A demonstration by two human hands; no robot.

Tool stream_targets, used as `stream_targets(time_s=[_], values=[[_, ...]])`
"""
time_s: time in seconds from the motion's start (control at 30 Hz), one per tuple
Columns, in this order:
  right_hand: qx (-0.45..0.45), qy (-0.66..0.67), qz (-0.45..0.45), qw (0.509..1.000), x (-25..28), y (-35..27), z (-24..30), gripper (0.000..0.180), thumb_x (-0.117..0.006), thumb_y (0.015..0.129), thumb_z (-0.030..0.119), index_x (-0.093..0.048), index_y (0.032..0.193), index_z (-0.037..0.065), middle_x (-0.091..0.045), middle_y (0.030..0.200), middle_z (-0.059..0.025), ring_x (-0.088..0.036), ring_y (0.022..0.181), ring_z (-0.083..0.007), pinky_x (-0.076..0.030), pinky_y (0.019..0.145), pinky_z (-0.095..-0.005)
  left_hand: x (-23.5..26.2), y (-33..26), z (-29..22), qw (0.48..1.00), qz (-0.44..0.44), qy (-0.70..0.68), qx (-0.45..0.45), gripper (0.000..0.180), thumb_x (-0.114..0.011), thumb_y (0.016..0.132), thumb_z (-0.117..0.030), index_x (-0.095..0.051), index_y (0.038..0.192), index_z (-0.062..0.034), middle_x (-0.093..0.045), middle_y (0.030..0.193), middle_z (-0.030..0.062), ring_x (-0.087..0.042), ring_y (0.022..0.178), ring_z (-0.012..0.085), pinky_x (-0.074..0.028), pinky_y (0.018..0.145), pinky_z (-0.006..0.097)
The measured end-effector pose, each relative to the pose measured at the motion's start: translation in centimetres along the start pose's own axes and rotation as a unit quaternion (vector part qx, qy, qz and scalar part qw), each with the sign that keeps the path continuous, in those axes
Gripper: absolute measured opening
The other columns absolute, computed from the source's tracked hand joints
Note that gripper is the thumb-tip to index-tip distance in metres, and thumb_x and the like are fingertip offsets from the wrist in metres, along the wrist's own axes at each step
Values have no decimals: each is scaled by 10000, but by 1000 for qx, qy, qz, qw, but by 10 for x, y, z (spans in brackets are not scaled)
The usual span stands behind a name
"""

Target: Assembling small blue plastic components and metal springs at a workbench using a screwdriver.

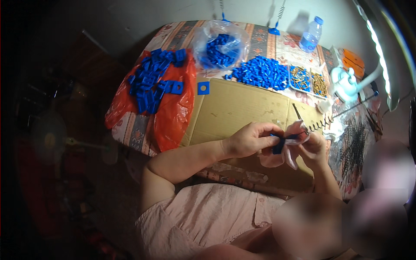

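Spreading under the work, the desk point(260, 41) ends close by at six o'clock; its cardboard sheet point(236, 108) offers bare room toward ten, while the lamp point(345, 82) crowds one o'clock. The right hand point(315, 148) looks clamped on the pink cloth point(290, 157), a black coil point(320, 125) poking out toward two — mind its swing. At nine from there, the left hand point(253, 139) pinches the blue piece point(277, 147) — best held still, any pressure straight in line.

I see cardboard point(234, 108) on the table point(260, 41); above it, a block point(277, 145) and cloth point(298, 127) between left hand point(252, 140) and right hand point(315, 148). Leftward, pieces point(149, 80) lie on a bag point(173, 125). Behind the cardboard, a heap point(262, 73) adjoins a tray point(300, 91), bottle point(311, 37) behind, lamp point(345, 83) rightmost.
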State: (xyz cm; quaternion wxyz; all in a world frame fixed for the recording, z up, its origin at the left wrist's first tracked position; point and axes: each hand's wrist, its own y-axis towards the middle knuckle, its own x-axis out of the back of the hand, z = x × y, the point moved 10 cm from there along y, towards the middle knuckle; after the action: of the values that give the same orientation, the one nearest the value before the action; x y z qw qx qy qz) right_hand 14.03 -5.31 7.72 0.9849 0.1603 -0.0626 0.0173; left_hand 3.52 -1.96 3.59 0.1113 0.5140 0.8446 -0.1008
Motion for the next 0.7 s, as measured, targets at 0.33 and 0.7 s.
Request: stream_targets(time_s=[0.33, 0.7], values=[[-88, 110, 2, 990, -6, -3, -15, 146, -538, 848, 53, -564, 961, -37, -596, 910, -76, -566, 786, -136, -452, 696, -256, 2, -5, -18, 990, -48, 72, -110, 254, -547, 867, -110, -525, 1091, 7, -585, 941, 36, -546, 840, 76, -464, 720, 222], [-30, -23, -38, 999, -3, -1, -6, 158, -544, 840, 57, -577, 965, -32, -609, 924, -91, -574, 829, -167, -450, 757, -267, 12, -3, -12, 984, -90, 67, -138, 304, -614, 831, -163, -519, 1066, 6, -578, 895, 44, -561, 777, 82, -480, 678, 228]])
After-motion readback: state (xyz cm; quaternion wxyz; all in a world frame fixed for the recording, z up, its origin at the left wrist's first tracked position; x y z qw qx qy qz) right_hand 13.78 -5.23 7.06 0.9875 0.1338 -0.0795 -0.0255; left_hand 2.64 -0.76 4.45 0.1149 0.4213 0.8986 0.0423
